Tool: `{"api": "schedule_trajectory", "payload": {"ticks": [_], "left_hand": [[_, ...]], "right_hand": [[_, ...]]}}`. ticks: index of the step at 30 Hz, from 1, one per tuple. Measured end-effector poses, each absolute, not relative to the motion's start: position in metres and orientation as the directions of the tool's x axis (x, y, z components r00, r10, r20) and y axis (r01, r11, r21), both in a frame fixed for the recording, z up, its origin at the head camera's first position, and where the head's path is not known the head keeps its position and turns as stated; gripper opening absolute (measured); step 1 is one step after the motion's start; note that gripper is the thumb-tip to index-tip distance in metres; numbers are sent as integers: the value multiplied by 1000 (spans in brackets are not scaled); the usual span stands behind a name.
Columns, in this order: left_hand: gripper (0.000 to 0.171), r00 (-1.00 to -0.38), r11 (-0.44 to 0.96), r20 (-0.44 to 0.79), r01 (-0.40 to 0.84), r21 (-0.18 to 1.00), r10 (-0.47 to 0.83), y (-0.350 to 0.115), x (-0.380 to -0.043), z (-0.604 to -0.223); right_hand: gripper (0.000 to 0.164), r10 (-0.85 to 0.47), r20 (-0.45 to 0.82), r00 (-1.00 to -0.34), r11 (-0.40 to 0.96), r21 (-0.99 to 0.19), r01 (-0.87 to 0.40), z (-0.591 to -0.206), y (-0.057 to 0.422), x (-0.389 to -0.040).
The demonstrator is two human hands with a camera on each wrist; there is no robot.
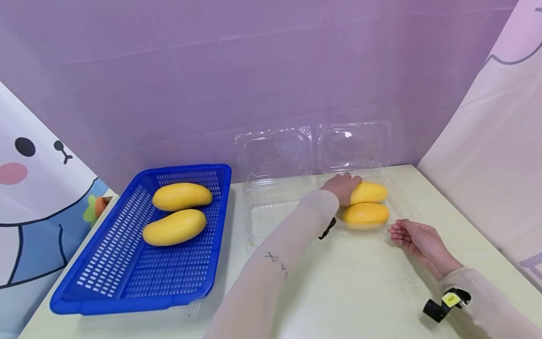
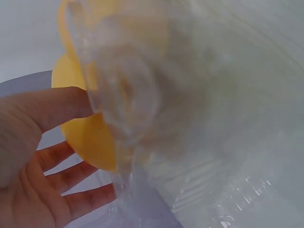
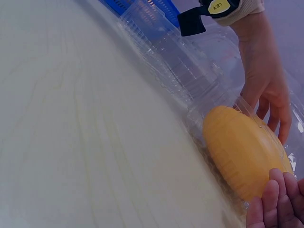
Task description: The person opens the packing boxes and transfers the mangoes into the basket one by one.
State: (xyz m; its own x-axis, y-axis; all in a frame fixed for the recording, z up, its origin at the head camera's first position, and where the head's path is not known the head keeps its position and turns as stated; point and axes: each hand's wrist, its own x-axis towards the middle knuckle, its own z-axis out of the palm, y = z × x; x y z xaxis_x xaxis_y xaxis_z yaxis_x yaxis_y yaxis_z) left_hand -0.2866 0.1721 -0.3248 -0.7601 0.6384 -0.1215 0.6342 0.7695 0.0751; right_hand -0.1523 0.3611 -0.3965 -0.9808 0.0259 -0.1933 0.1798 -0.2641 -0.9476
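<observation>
My left hand (image 1: 342, 187) reaches over a clear plastic clamshell box (image 1: 395, 190) and holds the left end of the back mango (image 1: 370, 192). In the left wrist view the thumb (image 2: 61, 105) crosses this mango's near side, while the fingers (image 2: 78, 175) spread behind it. Blurred plastic hides part of the grip. Right in front lies a second mango (image 1: 366, 215) in the same box. By the box's front right corner my right hand (image 1: 421, 241) has relaxed, lightly bent fingers and holds nothing. Its fingertips (image 3: 270, 192) overlap the front mango's end; contact is unclear.
To the left stands a blue basket (image 1: 213, 254) with two more mangoes (image 1: 182, 197) inside. Another clear box (image 1: 254, 226) sits between basket and hands. Both boxes' lids (image 1: 275, 153) stand raised against the purple backdrop (image 1: 254, 70). Printed fabric (image 1: 499, 155) borders the table's right side.
</observation>
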Motion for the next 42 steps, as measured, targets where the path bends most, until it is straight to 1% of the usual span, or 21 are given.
{"api": "schedule_trajectory", "payload": {"ticks": [6,11,16,27,32,37,42], "left_hand": [[62,-770,778,-109,622,89,628,171,-285,-330],[64,-780,784,-87,617,62,620,173,-283,-334],[64,-785,788,-75,613,50,615,176,-286,-340],[63,-758,759,-40,650,21,651,175,-292,-344],[59,-754,755,-45,655,38,656,173,-293,-340],[51,-735,736,-36,675,54,677,171,-294,-335],[51,-725,724,-16,686,77,689,167,-291,-328]], "right_hand": [[32,26,-191,-981,-263,-948,178,-397,361,-152],[31,37,-199,-979,-256,-949,183,-397,361,-152],[33,38,-204,-978,-247,-951,188,-396,361,-153],[32,50,-215,-975,-266,-944,194,-395,359,-154],[33,55,-212,-976,-270,-944,190,-394,358,-154],[33,53,-207,-977,-283,-941,184,-394,358,-153],[33,55,-214,-975,-281,-941,190,-394,358,-153]]}}
